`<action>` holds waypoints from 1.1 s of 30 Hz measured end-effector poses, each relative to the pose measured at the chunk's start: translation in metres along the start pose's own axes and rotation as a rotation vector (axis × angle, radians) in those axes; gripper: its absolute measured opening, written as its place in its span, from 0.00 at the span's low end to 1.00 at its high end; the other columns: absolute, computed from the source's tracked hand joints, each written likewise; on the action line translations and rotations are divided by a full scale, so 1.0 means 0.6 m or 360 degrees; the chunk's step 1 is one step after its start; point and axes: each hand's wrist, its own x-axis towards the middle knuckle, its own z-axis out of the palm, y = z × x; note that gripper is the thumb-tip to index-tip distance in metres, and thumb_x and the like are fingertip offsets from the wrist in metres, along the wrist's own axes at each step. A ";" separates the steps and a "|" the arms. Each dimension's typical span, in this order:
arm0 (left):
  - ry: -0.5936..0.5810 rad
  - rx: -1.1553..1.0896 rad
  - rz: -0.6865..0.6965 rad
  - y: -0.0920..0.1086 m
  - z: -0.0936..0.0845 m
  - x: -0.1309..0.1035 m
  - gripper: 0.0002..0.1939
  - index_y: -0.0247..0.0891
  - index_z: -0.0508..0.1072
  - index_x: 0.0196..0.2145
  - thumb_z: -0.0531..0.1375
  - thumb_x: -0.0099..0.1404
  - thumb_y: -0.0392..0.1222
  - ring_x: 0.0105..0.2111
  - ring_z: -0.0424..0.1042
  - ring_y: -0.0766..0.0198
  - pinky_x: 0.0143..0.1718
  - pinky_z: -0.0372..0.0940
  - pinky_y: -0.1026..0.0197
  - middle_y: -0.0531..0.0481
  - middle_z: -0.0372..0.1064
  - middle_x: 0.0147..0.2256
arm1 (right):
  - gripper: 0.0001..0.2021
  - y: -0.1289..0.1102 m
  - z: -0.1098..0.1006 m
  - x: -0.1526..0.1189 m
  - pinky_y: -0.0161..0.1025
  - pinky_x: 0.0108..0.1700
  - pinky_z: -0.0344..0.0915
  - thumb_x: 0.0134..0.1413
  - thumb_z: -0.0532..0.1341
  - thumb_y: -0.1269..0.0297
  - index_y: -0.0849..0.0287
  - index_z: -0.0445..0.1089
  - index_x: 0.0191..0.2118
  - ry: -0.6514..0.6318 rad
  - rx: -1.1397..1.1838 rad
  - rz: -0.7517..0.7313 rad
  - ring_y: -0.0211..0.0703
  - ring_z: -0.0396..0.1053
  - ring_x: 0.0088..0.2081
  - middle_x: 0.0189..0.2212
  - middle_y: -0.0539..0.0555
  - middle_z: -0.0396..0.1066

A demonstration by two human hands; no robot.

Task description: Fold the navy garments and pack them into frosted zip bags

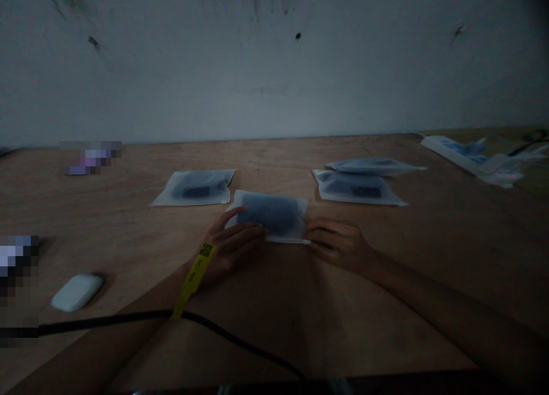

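Note:
A frosted zip bag [277, 212] with something dark inside lies on the wooden table in front of me. My left hand [234, 243] is on its left part; the index finger rests across the top and the other fingers are closed at the lower edge. At the bag's lower right corner, by the end of the zip strip, my right hand [338, 240] has its fingers pinched together on the plastic. What exactly the fingertips grip is partly hidden.
Similar filled bags lie behind: one at the left [197, 188], and at the right a front bag [355, 188] overlapped by another bag [377, 166]. A white rounded case [77, 292] and a black cable [107, 320] are at the left. Plastic packaging [476, 158] sits far right.

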 end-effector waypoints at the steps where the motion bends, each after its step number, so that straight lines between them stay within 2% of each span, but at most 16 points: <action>1: 0.0005 0.0011 -0.0004 0.000 0.000 0.000 0.11 0.34 0.70 0.50 0.51 0.76 0.32 0.45 0.77 0.61 0.62 0.61 0.41 0.47 0.78 0.45 | 0.05 0.001 0.000 0.001 0.33 0.35 0.71 0.64 0.60 0.68 0.61 0.73 0.38 -0.0012 0.0044 0.0025 0.38 0.75 0.35 0.36 0.55 0.75; 4: 0.0055 0.0036 -0.0015 0.002 0.006 -0.001 0.09 0.35 0.71 0.49 0.54 0.74 0.32 0.43 0.78 0.62 0.63 0.60 0.41 0.48 0.79 0.44 | 0.07 0.003 0.000 0.004 0.34 0.36 0.72 0.65 0.59 0.67 0.62 0.74 0.38 -0.0037 0.0191 0.0081 0.38 0.74 0.36 0.36 0.56 0.75; 11: 0.0067 -0.0089 -0.0100 0.024 0.036 -0.003 0.14 0.38 0.70 0.53 0.61 0.70 0.33 0.47 0.76 0.64 0.65 0.57 0.45 0.49 0.74 0.52 | 0.08 -0.017 0.012 0.007 0.32 0.34 0.71 0.66 0.58 0.68 0.61 0.74 0.40 -0.0044 0.0342 0.0057 0.37 0.74 0.35 0.36 0.56 0.76; 14: 0.0131 -0.0170 -0.0062 0.036 0.038 0.001 0.14 0.37 0.71 0.51 0.63 0.68 0.33 0.47 0.76 0.64 0.65 0.57 0.46 0.50 0.76 0.50 | 0.08 -0.034 0.018 0.008 0.32 0.31 0.69 0.67 0.57 0.67 0.61 0.73 0.40 -0.0077 0.0341 0.0208 0.36 0.73 0.31 0.32 0.53 0.76; 16: 0.0146 -0.0231 -0.0019 0.043 0.034 0.006 0.10 0.35 0.72 0.49 0.62 0.69 0.33 0.48 0.76 0.63 0.65 0.57 0.45 0.50 0.77 0.48 | 0.08 -0.042 0.022 0.007 0.31 0.30 0.68 0.67 0.57 0.65 0.61 0.73 0.40 -0.0092 0.0341 0.0271 0.35 0.72 0.29 0.30 0.51 0.75; 18: 0.0113 -0.0265 -0.0012 0.046 0.029 0.009 0.07 0.36 0.73 0.47 0.59 0.72 0.32 0.48 0.76 0.63 0.65 0.57 0.45 0.51 0.78 0.47 | 0.09 -0.045 0.025 0.006 0.31 0.29 0.68 0.68 0.56 0.65 0.60 0.73 0.39 -0.0098 0.0298 0.0233 0.35 0.72 0.28 0.30 0.50 0.75; 21: 0.0075 -0.0286 -0.0051 0.048 0.028 0.010 0.08 0.37 0.72 0.47 0.55 0.74 0.33 0.48 0.76 0.64 0.65 0.55 0.44 0.52 0.78 0.46 | 0.09 -0.046 0.028 0.005 0.32 0.29 0.69 0.68 0.55 0.67 0.60 0.73 0.39 -0.0079 0.0198 0.0120 0.35 0.73 0.29 0.31 0.51 0.76; 25: 0.0095 -0.0278 -0.0048 0.046 0.033 0.007 0.09 0.36 0.71 0.50 0.58 0.73 0.34 0.49 0.75 0.62 0.66 0.53 0.41 0.51 0.78 0.47 | 0.09 -0.048 0.029 0.005 0.31 0.31 0.71 0.68 0.55 0.69 0.60 0.74 0.41 -0.0084 0.0112 0.0023 0.35 0.74 0.30 0.33 0.51 0.77; 29: 0.0047 -0.0260 -0.0064 0.047 0.026 0.013 0.07 0.37 0.73 0.45 0.57 0.73 0.33 0.48 0.76 0.62 0.68 0.50 0.41 0.55 0.78 0.46 | 0.07 -0.050 0.025 0.009 0.32 0.32 0.72 0.66 0.56 0.72 0.61 0.73 0.40 -0.0011 -0.0009 -0.0152 0.36 0.74 0.31 0.34 0.52 0.77; 33: 0.0024 -0.0168 0.0002 0.046 0.014 0.023 0.07 0.38 0.74 0.42 0.56 0.73 0.32 0.45 0.78 0.61 0.67 0.54 0.41 0.54 0.79 0.43 | 0.07 -0.045 0.018 0.014 0.35 0.31 0.70 0.65 0.56 0.70 0.60 0.72 0.40 -0.0045 0.0056 -0.0216 0.37 0.73 0.31 0.34 0.52 0.77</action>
